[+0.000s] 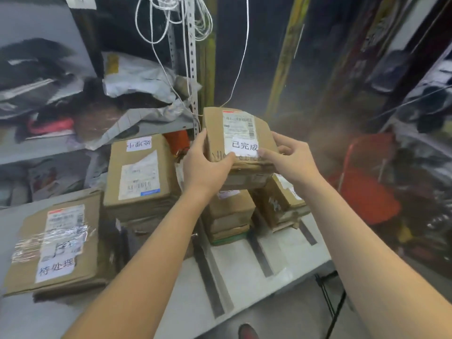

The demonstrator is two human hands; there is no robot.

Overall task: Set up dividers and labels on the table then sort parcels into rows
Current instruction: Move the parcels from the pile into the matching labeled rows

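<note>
You held a small brown cardboard parcel in the air with both hands, above the far right part of the white surface. Your left hand gripped its left edge, fingers wrapped over the near corner. Your right hand clasped the right edge, with the thumb pressed on a white paper label reading 已完成 stuck to the top face. A printed shipping label with barcodes sat just beyond that paper label on the same face.

Directly beneath the held parcel stood a stack of small brown cardboard boxes, and a further brown box lay tilted just to its right. Dark tape strips ran across the surface as dividers, separating the rows. In the middle row sat a taller brown carton bearing a white label marked 处理中. At near left lay a flat brown parcel with clear tape, bearing a white label marked 待处理. A grey shelf holding grey mailer bags stood behind the surface.
</note>
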